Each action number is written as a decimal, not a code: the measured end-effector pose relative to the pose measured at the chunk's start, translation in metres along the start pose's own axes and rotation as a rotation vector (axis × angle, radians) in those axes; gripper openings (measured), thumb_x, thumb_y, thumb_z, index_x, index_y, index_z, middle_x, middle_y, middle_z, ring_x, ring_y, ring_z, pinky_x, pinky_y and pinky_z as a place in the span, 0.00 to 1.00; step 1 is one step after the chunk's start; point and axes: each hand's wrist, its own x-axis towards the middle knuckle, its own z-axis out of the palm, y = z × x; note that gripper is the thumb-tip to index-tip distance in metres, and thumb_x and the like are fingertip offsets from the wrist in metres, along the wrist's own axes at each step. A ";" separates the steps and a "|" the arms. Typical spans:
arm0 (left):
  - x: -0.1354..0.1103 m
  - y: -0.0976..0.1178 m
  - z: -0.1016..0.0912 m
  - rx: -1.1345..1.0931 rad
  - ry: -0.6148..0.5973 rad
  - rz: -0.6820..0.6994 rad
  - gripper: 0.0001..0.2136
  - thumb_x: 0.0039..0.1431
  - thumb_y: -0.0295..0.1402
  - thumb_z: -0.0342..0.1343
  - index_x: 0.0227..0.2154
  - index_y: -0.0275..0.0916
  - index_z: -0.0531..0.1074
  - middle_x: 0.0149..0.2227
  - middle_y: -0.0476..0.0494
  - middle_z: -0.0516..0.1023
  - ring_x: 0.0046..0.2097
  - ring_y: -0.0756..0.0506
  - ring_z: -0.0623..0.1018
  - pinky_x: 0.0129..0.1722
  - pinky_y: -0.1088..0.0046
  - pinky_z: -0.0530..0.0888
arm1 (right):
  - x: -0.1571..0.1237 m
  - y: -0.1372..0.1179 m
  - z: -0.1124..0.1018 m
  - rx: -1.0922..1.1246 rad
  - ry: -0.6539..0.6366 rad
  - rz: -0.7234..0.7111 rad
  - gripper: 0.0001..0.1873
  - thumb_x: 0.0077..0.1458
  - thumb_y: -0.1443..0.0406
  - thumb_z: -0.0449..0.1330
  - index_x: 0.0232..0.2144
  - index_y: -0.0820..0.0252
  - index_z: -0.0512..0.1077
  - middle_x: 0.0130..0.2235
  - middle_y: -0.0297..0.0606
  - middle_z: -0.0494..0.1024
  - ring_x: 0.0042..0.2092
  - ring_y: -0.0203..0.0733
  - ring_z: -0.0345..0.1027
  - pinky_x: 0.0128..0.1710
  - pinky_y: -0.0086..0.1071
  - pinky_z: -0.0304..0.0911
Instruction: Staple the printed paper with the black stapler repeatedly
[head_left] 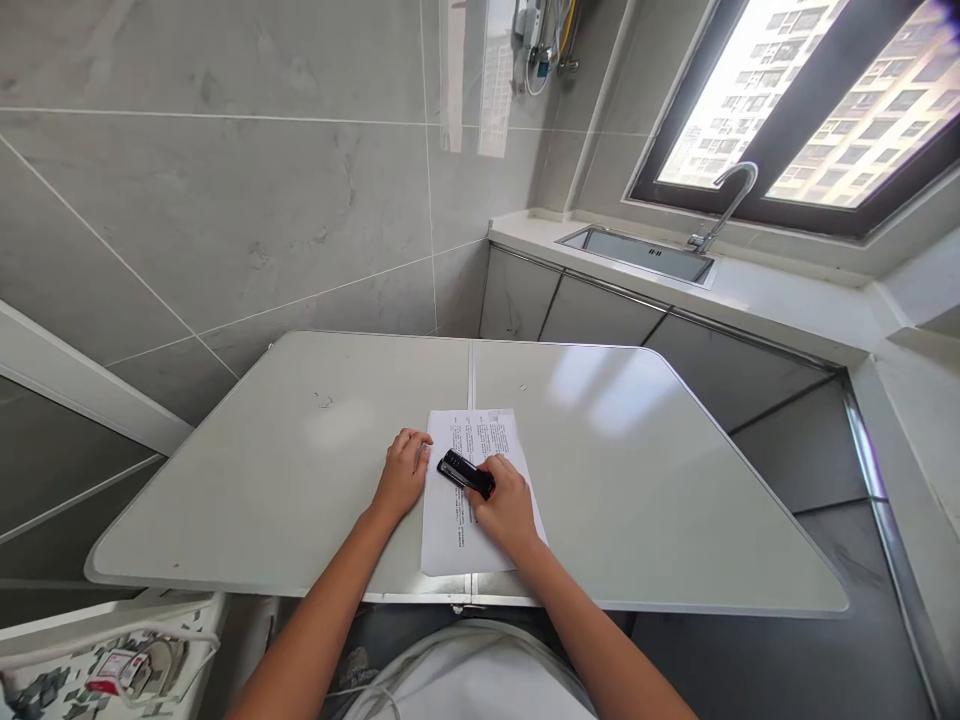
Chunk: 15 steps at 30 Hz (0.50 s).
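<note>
A printed sheet of white paper (472, 470) lies on the pale table (637, 480) just in front of me. My right hand (506, 505) rests on the sheet, its fingers closed round the near end of a small black stapler (465, 472) that lies across the paper. At the sheet's left edge my left hand (403, 472) lies flat, fingers loosely curled on the paper's edge and holding nothing.
A tiled wall stands behind the table. At the back right a counter (787, 300) carries a steel sink (637, 252) and a curved tap (724, 205) under a window. A patterned cloth with cables (112, 670) lies at the lower left.
</note>
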 end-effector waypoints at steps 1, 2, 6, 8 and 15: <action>0.000 0.000 0.000 -0.008 0.012 -0.013 0.08 0.69 0.29 0.46 0.43 0.42 0.70 0.45 0.42 0.72 0.49 0.42 0.75 0.53 0.59 0.71 | 0.000 0.003 -0.001 0.001 -0.001 0.013 0.08 0.48 0.68 0.61 0.32 0.54 0.66 0.36 0.34 0.75 0.38 0.44 0.68 0.36 0.34 0.59; 0.000 -0.001 0.000 -0.014 0.018 -0.023 0.08 0.69 0.29 0.46 0.42 0.42 0.70 0.44 0.42 0.72 0.47 0.42 0.75 0.51 0.60 0.72 | 0.001 0.008 -0.003 0.002 0.000 0.027 0.08 0.48 0.68 0.62 0.32 0.54 0.66 0.36 0.34 0.75 0.38 0.44 0.68 0.36 0.34 0.59; 0.000 -0.002 0.003 -0.011 -0.002 -0.056 0.06 0.66 0.29 0.49 0.41 0.43 0.70 0.43 0.43 0.72 0.46 0.42 0.75 0.50 0.60 0.72 | 0.006 0.035 -0.029 -0.012 0.032 0.053 0.08 0.48 0.66 0.61 0.31 0.54 0.65 0.35 0.34 0.74 0.37 0.44 0.68 0.36 0.35 0.60; -0.001 -0.003 0.003 0.010 -0.024 -0.075 0.07 0.65 0.29 0.49 0.42 0.44 0.70 0.44 0.43 0.72 0.47 0.41 0.76 0.51 0.59 0.71 | 0.005 0.050 -0.046 -0.009 0.037 0.050 0.07 0.49 0.65 0.62 0.31 0.54 0.65 0.35 0.34 0.74 0.36 0.45 0.68 0.36 0.35 0.61; -0.001 -0.002 0.003 0.063 -0.077 -0.091 0.09 0.62 0.27 0.51 0.42 0.44 0.70 0.44 0.44 0.73 0.48 0.41 0.76 0.54 0.55 0.69 | -0.003 0.084 -0.083 -0.009 0.031 0.097 0.10 0.50 0.60 0.64 0.32 0.54 0.67 0.34 0.33 0.74 0.36 0.45 0.68 0.38 0.37 0.64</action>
